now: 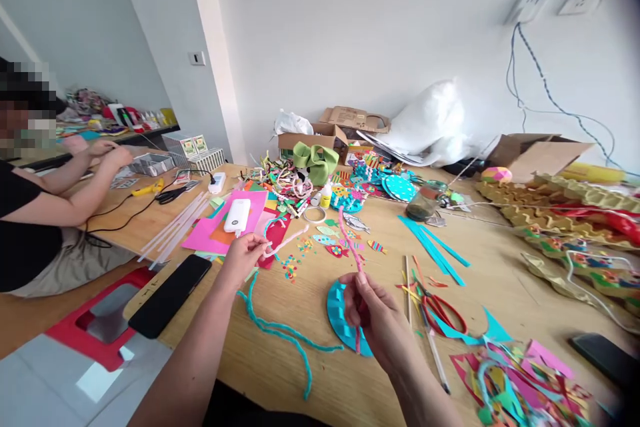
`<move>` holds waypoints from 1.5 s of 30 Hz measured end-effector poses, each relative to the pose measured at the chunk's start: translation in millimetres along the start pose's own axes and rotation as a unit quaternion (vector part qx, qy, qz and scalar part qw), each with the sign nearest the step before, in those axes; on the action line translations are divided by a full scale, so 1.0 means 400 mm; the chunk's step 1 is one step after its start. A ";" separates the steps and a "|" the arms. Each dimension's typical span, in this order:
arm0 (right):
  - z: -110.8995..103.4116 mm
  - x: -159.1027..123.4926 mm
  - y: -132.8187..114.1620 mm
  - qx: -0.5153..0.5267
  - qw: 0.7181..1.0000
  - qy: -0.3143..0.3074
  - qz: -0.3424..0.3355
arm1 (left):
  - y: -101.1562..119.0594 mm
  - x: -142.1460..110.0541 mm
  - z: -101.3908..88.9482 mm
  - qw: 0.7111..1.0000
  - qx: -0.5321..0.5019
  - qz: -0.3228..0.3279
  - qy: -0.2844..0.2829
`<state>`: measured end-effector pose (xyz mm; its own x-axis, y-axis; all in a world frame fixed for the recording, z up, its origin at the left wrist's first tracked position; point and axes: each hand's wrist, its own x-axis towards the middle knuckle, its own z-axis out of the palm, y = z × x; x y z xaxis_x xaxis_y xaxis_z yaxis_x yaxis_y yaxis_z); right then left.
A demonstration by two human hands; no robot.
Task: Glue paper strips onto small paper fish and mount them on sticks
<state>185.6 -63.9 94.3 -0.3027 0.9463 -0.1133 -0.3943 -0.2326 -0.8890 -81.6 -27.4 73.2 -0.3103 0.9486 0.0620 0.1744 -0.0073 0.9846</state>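
Observation:
Between the fingertips of my left hand is a pale pink pipe cleaner, its free end pointing right. My right hand is closed around a darker pink pipe cleaner that stands nearly upright, its lower end showing beneath the fist. Under that hand lies a blue paper disc with raised folds, partly covered. Blue pipe cleaners curve across the table between my forearms. Small paper fish and coloured dots lie beyond my hands.
Red-handled scissors, a pen and paper scraps lie to the right. A black phone is at the left edge, a white power bank farther in. Glue stands behind. Another person works at far left.

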 end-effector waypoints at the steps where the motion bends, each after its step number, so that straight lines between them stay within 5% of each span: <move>1: 0.000 -0.001 0.004 -0.001 1.000 -0.005 0.008 | -0.014 -0.004 -0.015 0.999 0.047 0.004 0.011; 4: 0.003 -0.001 0.011 -0.022 0.999 -0.015 0.027 | -0.037 -0.020 -0.051 0.977 0.210 0.001 0.020; 7: 0.014 0.000 0.017 -0.050 0.997 -0.038 0.036 | -0.015 -0.048 -0.047 0.953 0.284 0.073 0.078; 8: 0.020 0.001 0.018 -0.057 0.996 -0.051 0.038 | 0.001 -0.062 -0.032 0.960 0.253 0.093 0.073; 10: 0.034 0.003 0.022 -0.075 0.993 -0.077 0.042 | 0.039 -0.093 0.013 0.990 0.123 0.072 -0.024; 12: 0.048 0.003 0.027 -0.105 0.987 -0.106 0.056 | 0.075 -0.122 0.069 0.990 -0.027 0.018 -0.136; 13: 0.054 0.003 0.029 -0.125 0.982 -0.124 0.067 | 0.089 -0.133 0.096 0.985 -0.091 0.007 -0.149; 17: 0.051 -0.004 0.030 -0.192 0.966 -0.151 0.082 | 0.116 -0.139 0.156 0.924 -0.360 -0.064 -0.110; 20: 0.021 -0.004 0.025 -0.257 0.959 -0.120 0.029 | 0.114 -0.121 0.151 0.877 -0.444 -0.138 -0.117; 25: -0.043 0.021 0.027 -0.408 0.907 0.034 -0.102 | 0.100 -0.110 0.138 0.847 -0.488 -0.171 -0.124; 29: -0.060 0.031 0.054 -0.242 0.940 0.194 -0.140 | 0.096 -0.103 0.148 0.834 -0.530 -0.155 -0.010; 34: -0.007 -0.021 0.115 -0.073 0.987 0.143 -0.001 | 0.109 -0.082 0.155 0.819 -0.557 -0.129 0.059; 36: 0.028 -0.040 0.127 -0.032 0.995 0.037 0.091 | 0.115 -0.081 0.163 0.812 -0.567 -0.127 0.052; 38: 0.058 -0.041 0.122 0.040 0.992 -0.001 0.118 | 0.119 -0.090 0.177 0.805 -0.578 -0.132 0.026; 41: 0.076 -0.009 0.091 0.155 0.984 0.056 0.064 | 0.113 -0.121 0.203 0.801 -0.577 -0.153 -0.046; 45: 0.062 0.034 0.052 0.175 0.981 0.084 0.003 | 0.090 -0.168 0.229 0.835 -0.497 -0.191 -0.139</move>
<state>151.6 -61.3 85.3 -0.1710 0.9613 -0.2162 -0.6758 -0.2741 -0.6842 31.2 -62.5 89.4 0.0867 0.9775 -0.1924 -0.7921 0.1848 0.5817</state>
